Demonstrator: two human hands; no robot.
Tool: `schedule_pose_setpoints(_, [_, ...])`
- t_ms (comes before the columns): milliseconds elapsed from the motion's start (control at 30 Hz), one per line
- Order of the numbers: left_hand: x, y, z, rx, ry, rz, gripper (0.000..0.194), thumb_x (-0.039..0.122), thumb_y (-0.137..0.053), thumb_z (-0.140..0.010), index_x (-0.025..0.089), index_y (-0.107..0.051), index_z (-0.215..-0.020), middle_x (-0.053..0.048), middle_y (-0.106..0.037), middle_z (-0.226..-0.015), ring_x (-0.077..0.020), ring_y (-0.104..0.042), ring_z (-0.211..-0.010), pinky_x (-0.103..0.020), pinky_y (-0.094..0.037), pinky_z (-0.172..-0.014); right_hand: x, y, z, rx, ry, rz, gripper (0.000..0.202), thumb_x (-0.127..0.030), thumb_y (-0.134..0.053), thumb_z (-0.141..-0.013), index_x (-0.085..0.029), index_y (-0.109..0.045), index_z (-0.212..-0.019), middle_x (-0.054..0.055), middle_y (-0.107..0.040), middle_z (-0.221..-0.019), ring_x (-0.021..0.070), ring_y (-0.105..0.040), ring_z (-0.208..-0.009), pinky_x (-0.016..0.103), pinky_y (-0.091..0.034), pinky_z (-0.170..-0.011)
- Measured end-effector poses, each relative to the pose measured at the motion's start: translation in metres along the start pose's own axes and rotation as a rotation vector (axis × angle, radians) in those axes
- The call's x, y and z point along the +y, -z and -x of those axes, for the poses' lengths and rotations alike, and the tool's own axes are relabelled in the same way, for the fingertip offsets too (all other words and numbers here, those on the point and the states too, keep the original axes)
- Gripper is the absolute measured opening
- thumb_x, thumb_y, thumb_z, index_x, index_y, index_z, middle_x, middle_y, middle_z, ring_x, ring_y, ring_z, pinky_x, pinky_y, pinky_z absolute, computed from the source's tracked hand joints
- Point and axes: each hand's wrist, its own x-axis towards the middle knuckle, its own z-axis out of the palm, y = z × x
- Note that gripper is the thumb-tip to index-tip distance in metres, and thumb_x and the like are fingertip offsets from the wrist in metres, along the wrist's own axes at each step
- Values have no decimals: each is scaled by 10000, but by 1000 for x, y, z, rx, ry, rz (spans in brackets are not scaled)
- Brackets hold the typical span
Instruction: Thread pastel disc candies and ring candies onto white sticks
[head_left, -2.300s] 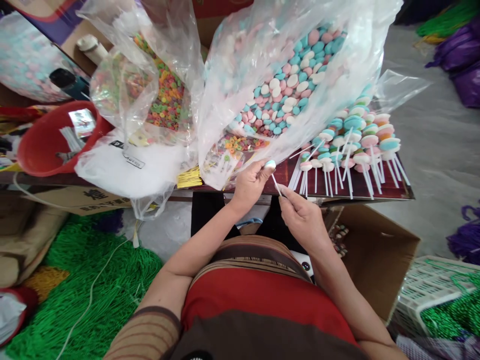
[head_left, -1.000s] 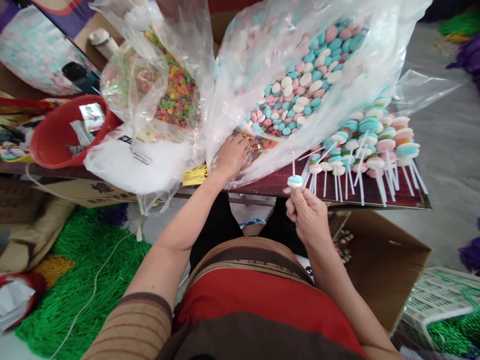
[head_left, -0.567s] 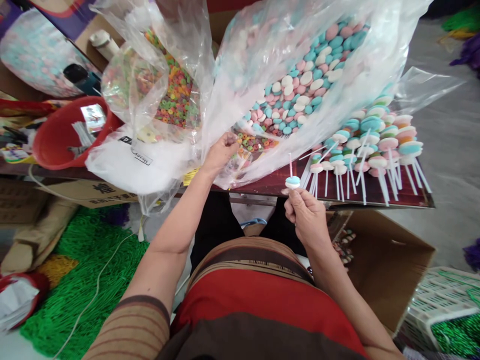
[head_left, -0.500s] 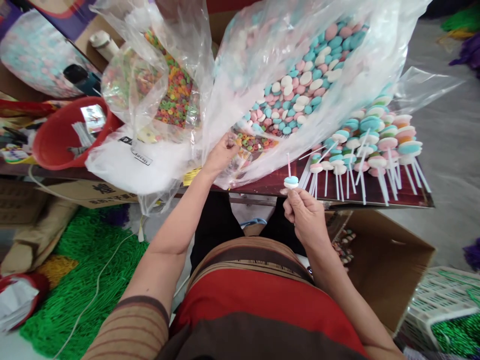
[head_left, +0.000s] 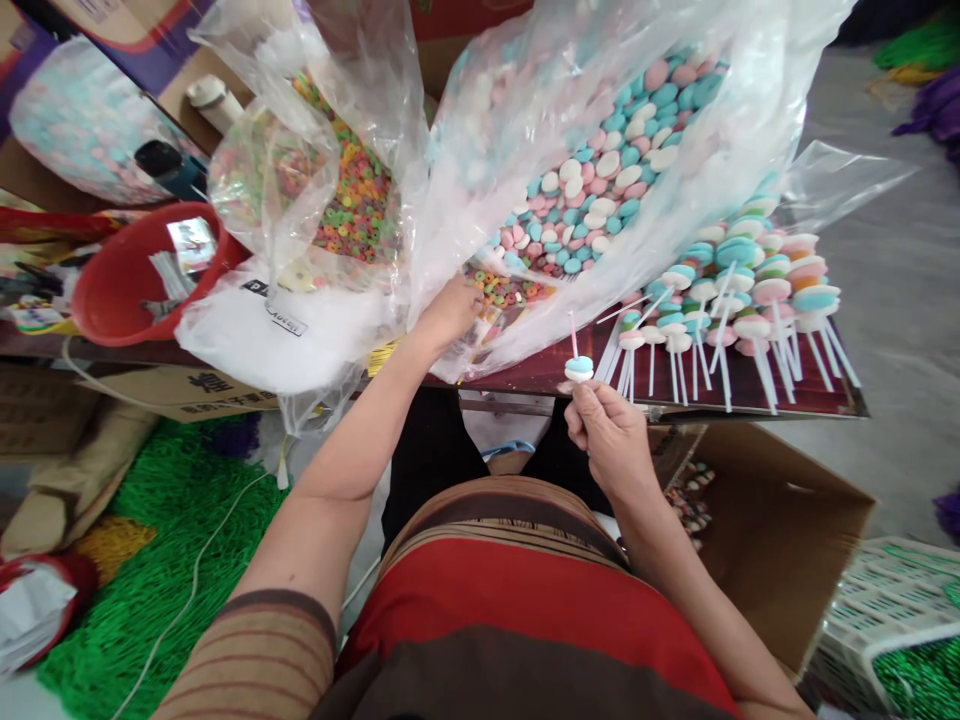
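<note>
My right hand (head_left: 611,425) is closed, holding a candy skewer upright by its lower part. On that skewer, a blue candy (head_left: 578,364) sits over a white one, and a thin pink stick tip rises above them. At the edge of a small heap of colourful ring candies (head_left: 514,288), my left hand (head_left: 456,310) reaches in with fingers curled together; whatever its fingertips pinch is hidden. Behind the heap, a large clear plastic bag (head_left: 480,215) holds pink, blue and white candies (head_left: 592,195). Several finished-looking candy skewers (head_left: 739,285) lie stacked to the right, white sticks toward me.
Another clear bag of ring candies (head_left: 352,200) stands left of centre, beside a red basin (head_left: 112,290). An open cardboard box (head_left: 772,540) is below the table's right end, near a white plastic basket (head_left: 885,590). Green strands (head_left: 165,560) cover the floor at left.
My left hand has moved slightly right and down into the ring candies, its fingers turning downward. My right hand still holds the skewer in nearly the same place.
</note>
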Motion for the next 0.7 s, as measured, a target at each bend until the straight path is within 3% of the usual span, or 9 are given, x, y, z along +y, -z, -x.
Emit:
schedule_pose_setpoints(133, [6, -3, -1, 15, 21, -131, 161, 64, -577, -878, 143, -716, -897, -170, -709, -1032, -307, -683, -997, -420, -502, -981, 2, 2, 0, 4, -6, 22, 455, -652, -692, -918, -198, -711, -941, -85, -450, -536, 77, -348, -426, 229, -252, -417])
schedule_pose_setpoints(233, [7, 3, 7, 73, -10, -24, 152, 107, -585, -891, 145, -730, -914, -153, -718, -1036, -279, -686, -996, -394, -519, -975, 1, 3, 2, 3, -7, 39, 445, -638, -683, -921, -195, -719, -939, -81, -453, -534, 80, -353, -429, 228, -260, -418])
schedule_pose_setpoints(333, [10, 11, 22, 130, 48, 346, 172, 208, -633, -879, 162, -764, -981, -88, -744, -1009, -213, -691, -913, -338, -544, -894, -6, 0, 1, -66, -27, 103, 407, -582, -677, -924, -184, -741, -971, -65, -504, -552, 81, -378, -437, 227, -286, -428])
schedule_pose_setpoints(500, [29, 11, 51, -36, 199, 1123, 262, 360, -689, -842, 189, -765, -1024, -38, -740, -887, -119, -644, -691, -257, -485, -633, -24, -11, -6, -192, 29, 256, 349, -467, -596, -963, -171, -767, -1033, -54, -530, -548, 92, -403, -456, 237, -321, -464])
schedule_pose_setpoints(600, [39, 8, 59, -111, 217, 1282, 242, 353, -740, -798, 194, -763, -980, -33, -723, -881, -99, -632, -677, -244, -474, -612, -29, -14, -10, -227, 102, 332, 325, -427, -564, -966, -168, -762, -959, -58, -482, -521, 98, -402, -477, 241, -341, -496])
schedule_pose_setpoints(700, [42, 10, 60, -147, 221, 1262, 248, 361, -757, -774, 192, -764, -957, -17, -692, -823, -93, -615, -654, -239, -464, -598, -28, -11, -9, -238, 145, 390, 315, -401, -548, -964, -171, -762, -933, -55, -470, -524, 105, -404, -489, 248, -350, -513])
